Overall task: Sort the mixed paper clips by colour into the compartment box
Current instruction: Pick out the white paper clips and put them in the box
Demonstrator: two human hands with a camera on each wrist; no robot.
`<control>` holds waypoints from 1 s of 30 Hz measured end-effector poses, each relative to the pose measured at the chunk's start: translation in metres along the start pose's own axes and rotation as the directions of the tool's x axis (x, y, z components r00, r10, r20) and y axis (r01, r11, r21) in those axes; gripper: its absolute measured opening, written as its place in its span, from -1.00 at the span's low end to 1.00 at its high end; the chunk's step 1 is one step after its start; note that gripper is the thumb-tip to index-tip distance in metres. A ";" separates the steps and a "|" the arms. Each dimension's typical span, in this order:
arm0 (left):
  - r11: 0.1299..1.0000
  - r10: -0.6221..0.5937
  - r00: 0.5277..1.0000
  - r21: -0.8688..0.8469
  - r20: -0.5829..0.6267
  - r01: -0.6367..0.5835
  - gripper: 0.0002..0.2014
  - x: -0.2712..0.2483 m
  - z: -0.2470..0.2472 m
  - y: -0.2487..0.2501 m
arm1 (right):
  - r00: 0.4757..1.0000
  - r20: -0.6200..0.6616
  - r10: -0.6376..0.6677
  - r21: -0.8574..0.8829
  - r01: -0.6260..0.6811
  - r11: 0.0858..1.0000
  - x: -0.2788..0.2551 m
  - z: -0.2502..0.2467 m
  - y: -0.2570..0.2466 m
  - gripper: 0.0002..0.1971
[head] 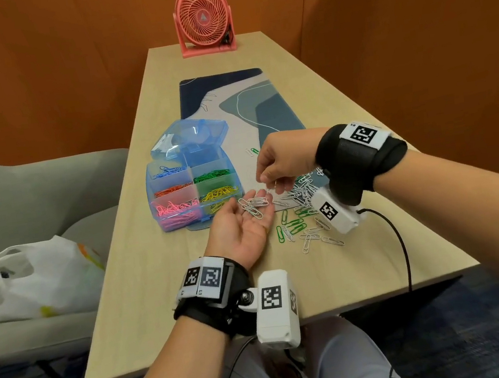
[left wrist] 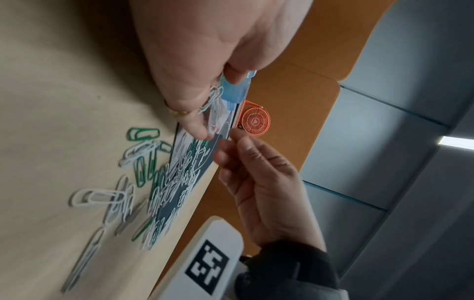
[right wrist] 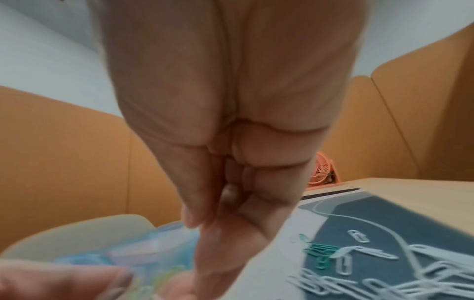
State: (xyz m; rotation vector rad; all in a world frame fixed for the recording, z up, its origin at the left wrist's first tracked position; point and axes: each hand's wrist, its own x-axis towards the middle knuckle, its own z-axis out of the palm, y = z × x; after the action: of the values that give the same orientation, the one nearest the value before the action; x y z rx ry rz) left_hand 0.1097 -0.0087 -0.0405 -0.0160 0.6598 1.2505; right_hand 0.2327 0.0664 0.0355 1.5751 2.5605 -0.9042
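Right now I keep my left hand (head: 240,227) flat and open, palm up, just beside the compartment box (head: 191,185), with white paper clips (head: 255,204) lying on it, while my right hand (head: 283,161) pinches one more clip above them.

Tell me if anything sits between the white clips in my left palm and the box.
Nothing visible does. The left hand holds the white clips palm up right beside the box, whose lid is flipped back. The right hand pinches one more clip above the fingers, not toward the box.
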 end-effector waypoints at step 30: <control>0.987 0.018 0.999 0.159 -0.045 -0.010 -0.56 -0.002 0.002 -0.001 | 0.974 -0.143 0.175 -0.070 -0.186 0.980 -0.005 -0.003 0.040 -0.88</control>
State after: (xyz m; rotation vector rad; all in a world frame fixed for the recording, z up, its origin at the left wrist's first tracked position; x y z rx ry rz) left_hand 0.1111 -0.0102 -0.0385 0.0919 0.7989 1.2111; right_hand 0.2683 0.0773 0.0210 1.8680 2.4500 -0.6870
